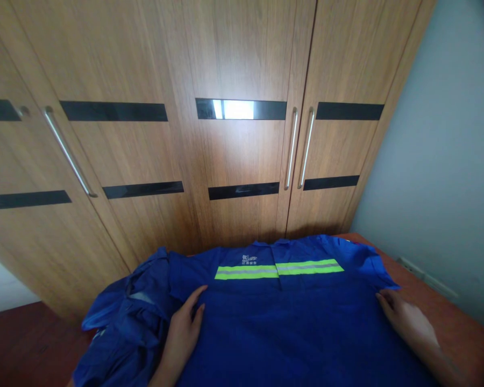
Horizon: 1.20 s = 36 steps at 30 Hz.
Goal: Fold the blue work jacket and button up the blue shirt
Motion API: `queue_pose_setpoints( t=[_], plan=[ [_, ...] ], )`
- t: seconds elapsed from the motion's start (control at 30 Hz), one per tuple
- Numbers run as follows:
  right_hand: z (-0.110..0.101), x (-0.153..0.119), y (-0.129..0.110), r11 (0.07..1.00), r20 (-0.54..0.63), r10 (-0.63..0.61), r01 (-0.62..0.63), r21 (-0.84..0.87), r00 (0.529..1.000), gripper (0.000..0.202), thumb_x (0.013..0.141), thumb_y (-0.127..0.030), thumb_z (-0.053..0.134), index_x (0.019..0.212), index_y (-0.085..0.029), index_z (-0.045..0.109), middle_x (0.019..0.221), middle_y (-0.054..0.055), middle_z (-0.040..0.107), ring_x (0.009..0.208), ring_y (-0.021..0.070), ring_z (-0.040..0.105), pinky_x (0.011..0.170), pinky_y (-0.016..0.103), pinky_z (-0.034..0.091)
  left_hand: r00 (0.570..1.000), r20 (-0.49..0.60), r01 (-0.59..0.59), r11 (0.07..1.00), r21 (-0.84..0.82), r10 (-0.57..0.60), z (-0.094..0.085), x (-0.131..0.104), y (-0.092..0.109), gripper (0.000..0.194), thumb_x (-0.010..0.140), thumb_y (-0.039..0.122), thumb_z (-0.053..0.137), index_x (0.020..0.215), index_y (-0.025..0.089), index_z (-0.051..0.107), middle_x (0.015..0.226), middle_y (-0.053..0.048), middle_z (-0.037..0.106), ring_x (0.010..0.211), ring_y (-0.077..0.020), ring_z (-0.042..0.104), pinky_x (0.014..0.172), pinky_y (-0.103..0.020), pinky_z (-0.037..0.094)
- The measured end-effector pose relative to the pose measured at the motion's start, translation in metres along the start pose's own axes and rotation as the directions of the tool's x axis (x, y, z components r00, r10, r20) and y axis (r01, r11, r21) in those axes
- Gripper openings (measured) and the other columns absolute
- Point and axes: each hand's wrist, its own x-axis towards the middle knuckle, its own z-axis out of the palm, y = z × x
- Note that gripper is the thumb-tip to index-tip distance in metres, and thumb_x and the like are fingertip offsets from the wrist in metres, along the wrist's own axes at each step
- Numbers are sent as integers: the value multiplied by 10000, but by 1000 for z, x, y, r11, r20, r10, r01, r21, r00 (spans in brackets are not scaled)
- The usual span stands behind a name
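Note:
A blue work jacket (pixel 250 285) lies spread out, with a yellow-green and silver reflective band and small white lettering across its upper part. Below the band, a wide plain blue stretch of cloth (pixel 290 333) runs toward me; whether it is a folded part of the jacket or a separate piece, I cannot tell. My left hand (pixel 183 325) grips the left edge of this cloth, thumb and index finger showing, the other fingers hidden. At the right edge, my right hand (pixel 409 322) is closed on the cloth near the short sleeve, its fingertips partly covered.
A crumpled heap of blue clothing (pixel 133 317) lies to the left. Under the clothes is a reddish-brown surface (pixel 460 328). Behind stands a wooden wardrobe (pixel 242 150) with metal handles and black strips. A pale wall (pixel 435 177) closes off the right side.

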Motion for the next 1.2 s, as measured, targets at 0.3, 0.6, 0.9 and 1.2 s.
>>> queue_pose_setpoints(
  t=[0.3, 0.6, 0.9, 1.2],
  plan=[
    [-3, -12, -17, 981, 69, 38, -24, -195, 997, 473, 915, -512, 221, 1041, -230, 579, 946, 128, 707, 805, 323, 692, 665, 443, 505, 996, 12, -93, 953, 290, 93, 13, 8, -14, 420, 885, 262, 377, 1276, 193, 512, 1145, -84, 690, 1046, -210, 661, 930, -367, 528],
    [-1, -44, -73, 902, -175, -370, 308, -301, 912, 536, 914, -504, 305, 1244, -146, 527, 1270, 167, 565, 1157, 321, 537, 944, 467, 443, 897, 148, -411, 663, 626, 417, 25, -27, 33, 436, 897, 297, 448, 1325, 236, 498, 1405, -109, 487, 1285, -291, 455, 1030, -480, 428],
    [45, -70, -69, 884, -109, -403, 356, -303, 909, 658, 879, -614, 256, 1367, -221, 459, 1461, 99, 405, 1361, 327, 310, 1042, 578, 294, 798, 400, -597, 503, 625, 451, 44, -53, 28, 631, 913, 467, 417, 1477, 335, 167, 1529, -64, 303, 1352, -304, 358, 1029, -519, 357],
    [35, -73, -44, 893, -11, -401, 389, -227, 916, 596, 853, -575, 346, 1349, -272, 472, 1469, 63, 399, 1375, 310, 294, 1060, 585, 279, 805, 435, -587, 640, 495, 403, 53, -71, 3, 716, 702, 496, 682, 1364, 353, 449, 1416, -84, 489, 1229, -348, 511, 962, -483, 459]
  ],
)
